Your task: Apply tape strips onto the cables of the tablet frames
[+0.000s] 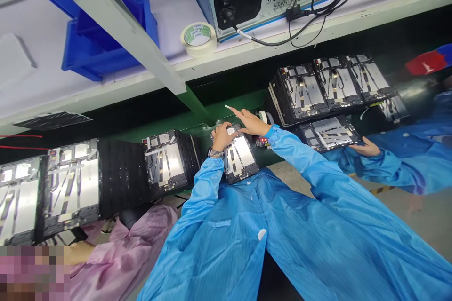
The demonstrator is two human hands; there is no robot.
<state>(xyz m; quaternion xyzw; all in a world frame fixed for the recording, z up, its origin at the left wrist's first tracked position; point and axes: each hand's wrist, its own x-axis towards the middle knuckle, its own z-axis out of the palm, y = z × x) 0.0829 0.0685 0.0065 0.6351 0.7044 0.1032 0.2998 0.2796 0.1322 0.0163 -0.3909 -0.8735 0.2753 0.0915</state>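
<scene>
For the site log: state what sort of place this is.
Most likely an electronics assembly line. Rows of open-backed devices lie along a green work surface, the workers wear blue smocks, and blue parts bins sit on the shelf above.

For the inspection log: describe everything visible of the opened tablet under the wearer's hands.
The opened tablet is a flat rectangle with a black frame, its inside facing up. A silvery metal plate fills most of it, crossed by dark and tan strips that look like flat cables. It lies slightly turned at the near edge of the green belt, against the blue coat. The left hand curls its grip over the far left corner. The right hand is at the far right corner, contact unclear.
</scene>
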